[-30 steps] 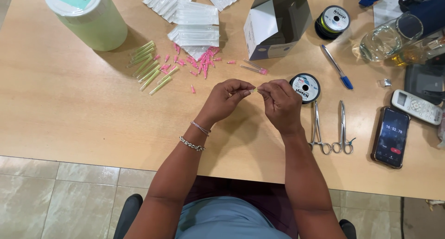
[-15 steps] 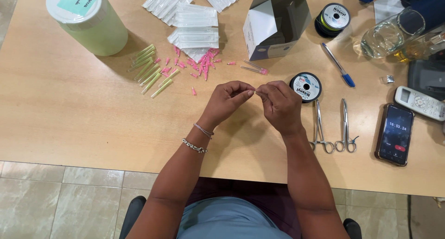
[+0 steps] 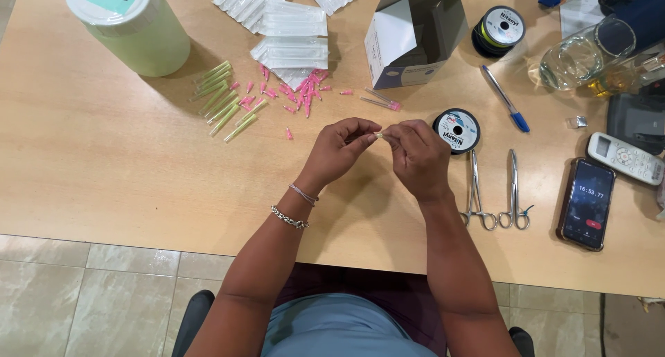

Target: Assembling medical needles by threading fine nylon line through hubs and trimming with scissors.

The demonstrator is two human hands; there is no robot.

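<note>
Two hands meeting, left hand and right hand pinching tiny, perhaps yellowish piece between fingertips

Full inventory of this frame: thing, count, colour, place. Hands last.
small pale piece: one, pinched between both hands' fingertips
green caps: a loose pile, pale green, upper left
pink hubs: scattered, pink, beside the caps
sealed packets: a stack, clear and white, top centre
jar: one, pale green, white lid, top left
open box: one, grey-white, top centre
line spools: two, black, one by the right hand, one above
forceps: two, steel, right of the hands
pen: one, blue
phone: one, black, right edge
remote: one, white
table: wooden, tan
left hand: pinching
right hand: pinching
</note>
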